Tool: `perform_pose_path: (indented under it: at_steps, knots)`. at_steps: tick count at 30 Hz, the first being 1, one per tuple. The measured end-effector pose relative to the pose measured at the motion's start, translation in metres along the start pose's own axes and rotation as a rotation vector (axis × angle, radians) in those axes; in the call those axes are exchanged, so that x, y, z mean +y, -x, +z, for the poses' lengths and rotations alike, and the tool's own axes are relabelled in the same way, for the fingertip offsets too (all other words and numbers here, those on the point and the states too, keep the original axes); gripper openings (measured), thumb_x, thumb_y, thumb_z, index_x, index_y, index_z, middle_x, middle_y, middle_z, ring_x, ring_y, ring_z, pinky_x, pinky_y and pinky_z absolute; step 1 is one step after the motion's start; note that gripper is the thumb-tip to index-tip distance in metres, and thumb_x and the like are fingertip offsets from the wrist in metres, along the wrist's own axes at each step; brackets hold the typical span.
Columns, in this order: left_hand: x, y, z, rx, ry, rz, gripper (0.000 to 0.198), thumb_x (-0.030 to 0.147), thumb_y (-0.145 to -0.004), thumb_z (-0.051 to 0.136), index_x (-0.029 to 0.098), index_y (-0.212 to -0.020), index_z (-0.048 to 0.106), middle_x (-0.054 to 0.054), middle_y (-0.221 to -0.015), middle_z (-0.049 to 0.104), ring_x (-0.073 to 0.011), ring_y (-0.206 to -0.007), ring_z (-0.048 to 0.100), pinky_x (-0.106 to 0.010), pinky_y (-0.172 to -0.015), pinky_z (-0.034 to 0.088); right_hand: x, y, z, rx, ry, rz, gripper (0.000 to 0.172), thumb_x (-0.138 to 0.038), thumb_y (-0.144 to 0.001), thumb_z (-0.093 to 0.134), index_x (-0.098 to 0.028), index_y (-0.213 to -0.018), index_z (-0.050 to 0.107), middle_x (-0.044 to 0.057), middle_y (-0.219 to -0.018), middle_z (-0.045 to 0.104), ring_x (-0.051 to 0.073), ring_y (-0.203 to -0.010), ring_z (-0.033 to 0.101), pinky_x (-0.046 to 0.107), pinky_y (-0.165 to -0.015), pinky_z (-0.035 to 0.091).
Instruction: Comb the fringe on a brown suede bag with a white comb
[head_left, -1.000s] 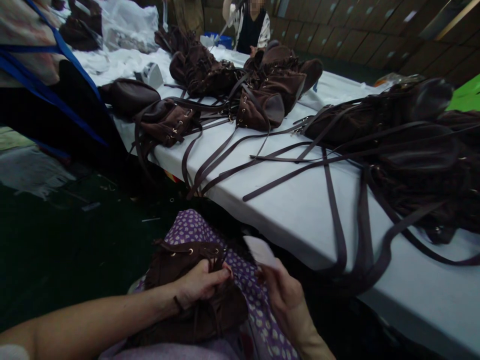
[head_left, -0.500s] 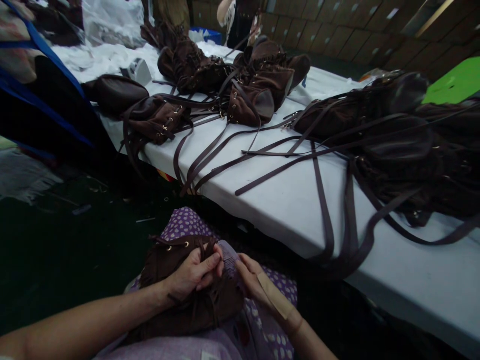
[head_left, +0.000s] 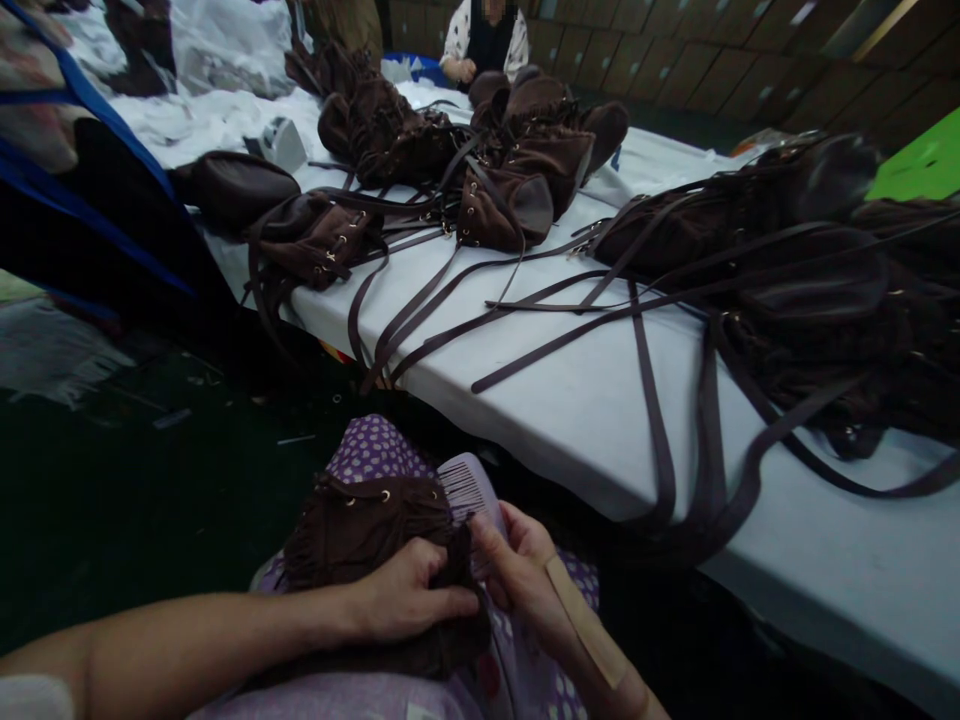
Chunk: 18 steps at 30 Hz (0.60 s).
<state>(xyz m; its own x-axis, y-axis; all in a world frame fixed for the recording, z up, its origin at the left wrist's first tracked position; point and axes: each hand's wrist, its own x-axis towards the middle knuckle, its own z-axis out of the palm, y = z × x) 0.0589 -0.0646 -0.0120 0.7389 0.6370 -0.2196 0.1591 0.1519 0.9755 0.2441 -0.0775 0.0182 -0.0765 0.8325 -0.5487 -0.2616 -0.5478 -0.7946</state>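
A brown suede drawstring bag with fringe (head_left: 367, 530) lies on my lap, over purple spotted cloth (head_left: 371, 450). My left hand (head_left: 409, 595) presses and grips the bag's fringe, its fingers together. In my right hand (head_left: 525, 580), which has a tan adhesive bandage on the wrist side, is a lilac plastic comb (head_left: 465, 492). The comb's teeth stand just above the bag's upper edge, close to the fringe. Part of the bag's lower end is hidden under my left hand.
A white-covered table (head_left: 570, 430) runs ahead and right, holding several brown suede bags with long straps hanging over its edge. A seated person (head_left: 487, 30) is at the far end. Plastic sheeting lies at the back left; the floor is dark.
The comb has lifted out of the fringe and now shows its teeth above the bag. My left hand has slid lower down the fringe.
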Motion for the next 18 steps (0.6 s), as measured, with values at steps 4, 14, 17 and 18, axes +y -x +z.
perform_pose_path:
  at_steps: [4, 14, 17, 18]
  knots:
    - [-0.002, 0.0, 0.008, 0.186, -0.333, 0.269, 0.022, 0.026, -0.091, 0.045, 0.016, -0.077, 0.058, -0.004, -0.074, 0.056, -0.016, -0.07, 0.05, -0.03, -0.068, 0.042, 0.01, 0.0, -0.02, 0.257, -0.029, -0.031, 0.045, -0.061, -0.079, 0.06, -0.023, -0.102, 0.054, -0.011, -0.05, 0.045, 0.005, -0.034, 0.03, 0.017, -0.033, 0.022]
    - [0.018, -0.043, -0.042, 0.123, 0.463, -0.027, 0.053, 0.055, -0.08, 0.062, 0.028, -0.124, 0.05, -0.009, -0.129, 0.049, -0.0226, -0.101, 0.058, -0.043, -0.093, 0.041, 0.048, 0.035, 0.037, -0.144, -0.47, 0.227, 0.037, -0.037, -0.073, 0.075, -0.021, -0.105, 0.064, -0.002, -0.068, 0.063, 0.007, -0.045, 0.05, 0.018, -0.043, 0.04]
    - [-0.002, -0.034, -0.033, -0.156, 0.903, -0.147, 0.085, 0.079, -0.073, 0.05, 0.028, -0.14, 0.033, -0.012, -0.133, 0.048, -0.0246, -0.104, 0.058, -0.044, -0.094, 0.041, 0.049, 0.038, 0.023, -0.199, -0.69, 0.255, 0.036, -0.037, -0.073, 0.075, -0.023, -0.105, 0.064, -0.006, -0.052, 0.058, 0.005, -0.032, 0.04, 0.014, -0.034, 0.033]
    - [-0.008, -0.029, -0.027, -0.275, 0.882, -0.149, 0.09, 0.079, -0.068, 0.055, 0.026, -0.139, 0.036, -0.011, -0.129, 0.052, -0.0248, -0.106, 0.057, -0.042, -0.095, 0.04, 0.049, 0.038, 0.016, -0.226, -0.721, 0.263, 0.039, -0.04, -0.076, 0.072, -0.024, -0.11, 0.063, -0.008, -0.045, 0.054, 0.004, -0.026, 0.033, 0.014, -0.03, 0.029]
